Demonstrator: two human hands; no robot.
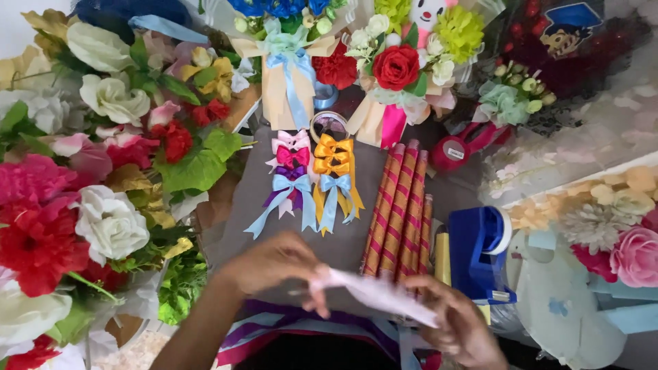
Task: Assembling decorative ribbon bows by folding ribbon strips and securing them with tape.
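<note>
both the left hand (274, 264) and right hand (456, 329) pinch the pale pink ribbon (373, 291) taut above the desk (356, 233); an even fold probably needs steady tension.

Ribbon bows (308, 179), striped paper rolls (399, 209), blue tape dispenser (480, 252), artificial flowers (82, 178), possibly red scissors (466, 145).

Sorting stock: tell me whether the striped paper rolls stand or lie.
Lying flat: the red-and-gold striped paper rolls rest side by side on the grey table.
</note>
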